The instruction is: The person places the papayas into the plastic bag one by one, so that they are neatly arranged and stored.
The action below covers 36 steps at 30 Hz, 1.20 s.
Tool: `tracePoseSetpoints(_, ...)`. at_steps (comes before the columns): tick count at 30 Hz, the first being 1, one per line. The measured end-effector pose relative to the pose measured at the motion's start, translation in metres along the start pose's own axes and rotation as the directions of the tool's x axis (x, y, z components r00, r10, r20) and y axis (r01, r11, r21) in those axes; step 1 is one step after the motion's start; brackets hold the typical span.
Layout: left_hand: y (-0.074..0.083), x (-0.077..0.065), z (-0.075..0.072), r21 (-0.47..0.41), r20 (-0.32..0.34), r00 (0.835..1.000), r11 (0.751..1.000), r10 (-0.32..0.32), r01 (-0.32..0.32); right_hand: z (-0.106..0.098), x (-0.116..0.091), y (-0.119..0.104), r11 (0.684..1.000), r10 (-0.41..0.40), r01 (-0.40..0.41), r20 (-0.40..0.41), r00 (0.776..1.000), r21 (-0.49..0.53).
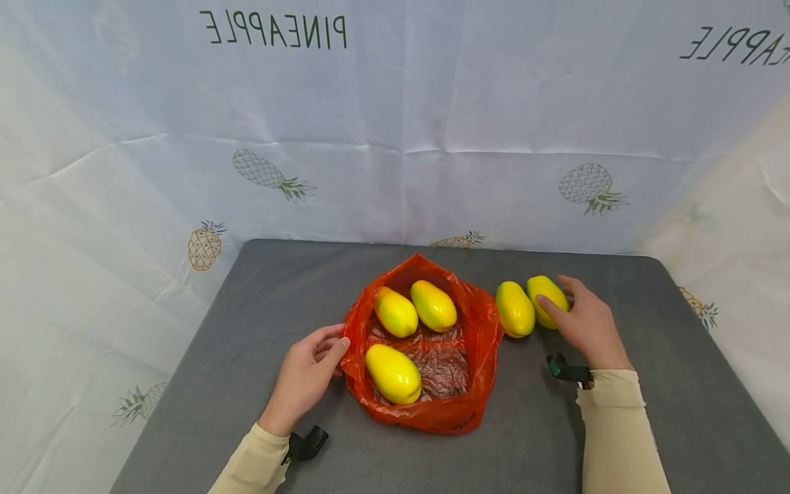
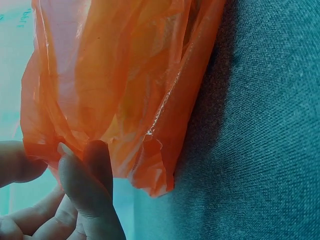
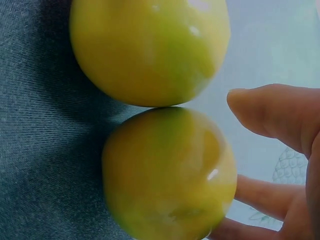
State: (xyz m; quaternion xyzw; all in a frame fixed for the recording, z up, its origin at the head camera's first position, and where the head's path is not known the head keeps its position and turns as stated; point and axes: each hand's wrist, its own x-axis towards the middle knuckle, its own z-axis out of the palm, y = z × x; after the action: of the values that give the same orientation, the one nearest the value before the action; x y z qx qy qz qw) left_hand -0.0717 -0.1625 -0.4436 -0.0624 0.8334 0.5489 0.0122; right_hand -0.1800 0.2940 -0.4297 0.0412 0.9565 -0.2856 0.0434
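A red plastic bag (image 1: 487, 343) stands with its mouth wide, its rim spread in a ring. Inside lie three glossy yellow oval fruits, shaped like papayas or mangoes: a left one (image 1: 396, 312), a right one (image 1: 434, 306) and a near one (image 1: 393, 374). My left hand (image 1: 310, 370) pinches the bag's left rim between thumb and finger. Outside, to the bag's right, two more such fruits touch side by side, an inner one (image 1: 515, 309) and an outer one (image 3: 170, 175). My right hand (image 1: 586, 322) reaches round the outer fruit; in the right wrist view its thumb (image 3: 272, 112) stands off it.
The grey table (image 1: 247, 302) carries the bag and fruits. White curtain (image 1: 395, 199) with pineapple prints rises behind the far edge and along both sides. Dark straps (image 1: 306, 444) sit at both wrists, over beige sleeves.
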Motion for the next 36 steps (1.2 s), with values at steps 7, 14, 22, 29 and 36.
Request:
tracePoseSetpoints(7, 0.0, 0.0, 0.0, -0.001, 0.009, 1.0, 1.0, -0.006, 0.006, 0.001, 0.002, 0.001, 1.0, 0.008, -0.008, 0.029, 1.0, -0.003)
tracePoseSetpoints(14, 0.0, 0.0, 0.0, -0.001, 0.011, 1.0, 1.0, -0.007, 0.007, 0.001, 0.003, 0.008, 0.999, 0.044, -0.043, 0.058, 0.997, -0.023)
tracePoseSetpoints(22, -0.001, -0.001, 0.001, -0.007, 0.013, 1.0, 1.0, -0.008, 0.009, 0.001, 0.005, 0.009, 0.998, 0.065, -0.064, 0.081, 0.995, -0.026)
tracePoseSetpoints(29, 0.001, -0.001, 0.001, -0.009, 0.013, 1.0, 1.0, -0.015, 0.015, 0.002, 0.005, 0.01, 0.998, 0.056, -0.055, 0.082, 0.995, -0.021)
tracePoseSetpoints(36, 0.002, 0.0, 0.002, 0.005, 0.014, 1.0, 1.0, -0.023, 0.023, 0.002, 0.006, 0.01, 0.998, 0.063, -0.061, 0.078, 0.995, -0.027)
